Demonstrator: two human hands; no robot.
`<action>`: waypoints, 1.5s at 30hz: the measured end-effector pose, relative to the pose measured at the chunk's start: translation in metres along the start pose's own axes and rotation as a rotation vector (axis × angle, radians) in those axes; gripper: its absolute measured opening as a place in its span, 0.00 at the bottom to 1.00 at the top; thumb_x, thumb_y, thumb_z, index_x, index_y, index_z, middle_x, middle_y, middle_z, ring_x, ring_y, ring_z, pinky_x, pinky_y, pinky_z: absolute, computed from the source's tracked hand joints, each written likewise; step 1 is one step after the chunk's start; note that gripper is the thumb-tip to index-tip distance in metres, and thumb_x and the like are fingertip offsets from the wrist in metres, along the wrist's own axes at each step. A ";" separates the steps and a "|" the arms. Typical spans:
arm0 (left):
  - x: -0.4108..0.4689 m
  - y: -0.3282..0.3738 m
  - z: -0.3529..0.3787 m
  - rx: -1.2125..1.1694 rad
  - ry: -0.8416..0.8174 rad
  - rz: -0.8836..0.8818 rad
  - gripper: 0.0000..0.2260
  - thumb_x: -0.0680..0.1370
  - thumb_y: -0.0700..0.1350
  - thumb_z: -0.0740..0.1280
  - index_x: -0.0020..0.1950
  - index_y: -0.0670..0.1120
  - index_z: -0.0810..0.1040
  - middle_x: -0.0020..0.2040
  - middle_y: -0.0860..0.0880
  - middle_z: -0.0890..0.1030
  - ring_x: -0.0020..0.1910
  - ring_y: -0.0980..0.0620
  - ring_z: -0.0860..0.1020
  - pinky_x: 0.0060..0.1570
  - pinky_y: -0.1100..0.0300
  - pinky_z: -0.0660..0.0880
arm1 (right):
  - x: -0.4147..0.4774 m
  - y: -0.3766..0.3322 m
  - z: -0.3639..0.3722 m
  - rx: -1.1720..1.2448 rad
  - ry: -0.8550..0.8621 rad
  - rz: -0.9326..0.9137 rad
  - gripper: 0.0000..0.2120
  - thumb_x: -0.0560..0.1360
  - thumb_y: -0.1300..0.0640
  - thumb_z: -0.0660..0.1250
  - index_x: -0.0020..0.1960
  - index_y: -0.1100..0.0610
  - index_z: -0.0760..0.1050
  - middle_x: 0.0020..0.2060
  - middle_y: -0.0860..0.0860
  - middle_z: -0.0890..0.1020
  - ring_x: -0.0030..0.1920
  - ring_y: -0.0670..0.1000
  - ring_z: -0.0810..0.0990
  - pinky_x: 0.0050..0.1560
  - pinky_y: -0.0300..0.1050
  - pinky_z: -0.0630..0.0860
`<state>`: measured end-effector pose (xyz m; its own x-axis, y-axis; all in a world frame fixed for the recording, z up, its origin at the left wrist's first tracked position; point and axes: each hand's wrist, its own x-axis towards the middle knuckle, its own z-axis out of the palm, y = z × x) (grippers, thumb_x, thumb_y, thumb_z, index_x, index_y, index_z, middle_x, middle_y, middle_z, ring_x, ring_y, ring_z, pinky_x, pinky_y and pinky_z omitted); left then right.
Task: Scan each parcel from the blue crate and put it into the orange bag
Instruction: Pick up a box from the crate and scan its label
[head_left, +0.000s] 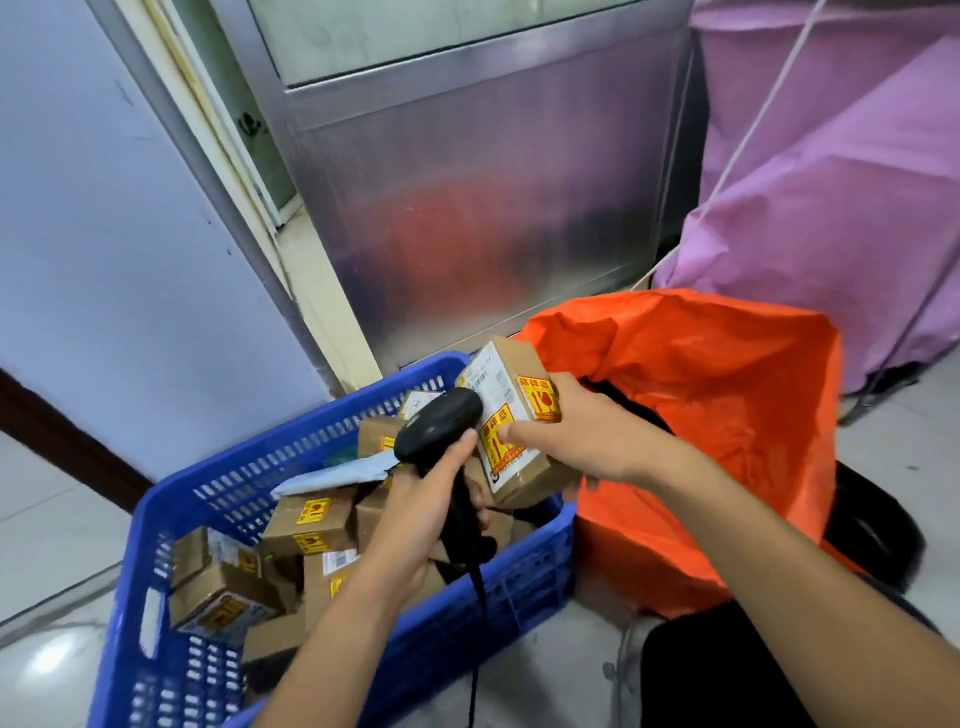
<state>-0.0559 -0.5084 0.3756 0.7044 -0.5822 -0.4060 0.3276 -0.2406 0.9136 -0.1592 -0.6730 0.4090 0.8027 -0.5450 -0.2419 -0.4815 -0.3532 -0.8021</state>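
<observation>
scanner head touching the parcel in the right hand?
Cannot tell. In the head view the scanner, gripped by the left hand, overlaps the label of the parcel held by the right hand; depth is unclear.

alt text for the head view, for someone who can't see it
The right hand holds a brown parcel over the blue crate while the left hand aims a black scanner at its label. Other parcels lie in the crate; the orange bag stands beside it.
</observation>
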 end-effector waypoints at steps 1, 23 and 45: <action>0.007 -0.003 0.006 0.013 -0.008 -0.002 0.19 0.78 0.59 0.74 0.54 0.42 0.81 0.34 0.44 0.79 0.33 0.46 0.79 0.38 0.53 0.79 | 0.004 0.008 -0.007 -0.058 0.030 0.014 0.30 0.72 0.38 0.74 0.64 0.52 0.66 0.48 0.52 0.83 0.35 0.58 0.87 0.28 0.51 0.82; 0.095 -0.101 0.077 0.101 0.065 0.063 0.18 0.85 0.54 0.65 0.46 0.42 0.83 0.41 0.41 0.87 0.34 0.49 0.80 0.39 0.51 0.77 | 0.121 0.127 -0.065 0.479 0.310 0.339 0.20 0.76 0.51 0.73 0.62 0.63 0.79 0.54 0.61 0.86 0.44 0.59 0.84 0.56 0.54 0.81; 0.129 -0.118 0.102 0.183 0.290 0.076 0.19 0.82 0.59 0.64 0.42 0.46 0.82 0.31 0.46 0.84 0.31 0.52 0.83 0.34 0.59 0.75 | 0.308 0.418 0.125 0.408 0.186 0.641 0.33 0.64 0.37 0.67 0.57 0.62 0.79 0.46 0.58 0.84 0.42 0.58 0.81 0.39 0.50 0.74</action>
<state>-0.0678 -0.6348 0.2176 0.8806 -0.3656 -0.3016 0.1672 -0.3559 0.9195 -0.0694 -0.8932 -0.0694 0.3222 -0.6793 -0.6593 -0.6350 0.3614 -0.6827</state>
